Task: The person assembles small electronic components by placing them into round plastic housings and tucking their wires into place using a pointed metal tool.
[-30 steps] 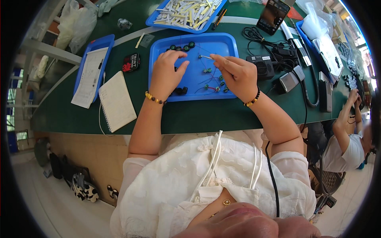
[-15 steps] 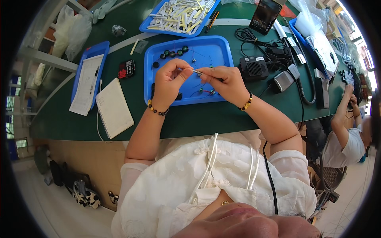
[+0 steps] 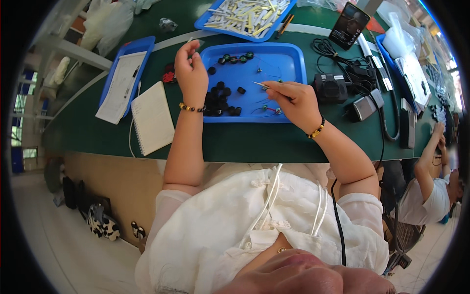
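My left hand (image 3: 191,71) is raised at the upper left corner of the blue tray (image 3: 301,66), fingers curled at a small pale strip (image 3: 190,39). Most of that strip is hidden by the fingers. Over the tray's right half, my right hand (image 3: 293,100) pinches a thin silvery pointed piece (image 3: 259,84), its tip directed left. In the tray lie a heap of black cylindrical caps (image 3: 218,100), a row of dark round parts with green faces (image 3: 234,60), and small round parts with fine wires (image 3: 278,111).
A blue tray of pale strips (image 3: 247,19) stands behind. A notebook (image 3: 153,117) and a paper-bearing blue tray (image 3: 115,90) lie left. To the right are a phone (image 3: 349,25), a black box (image 3: 330,88), cables and a grey device (image 3: 367,104). Another person (image 3: 435,196) sits far right.
My hands have parted. The left has moved left and away to the pale strip beside the tray; the right keeps the thin piece over the tray. The whole view has shifted slightly.
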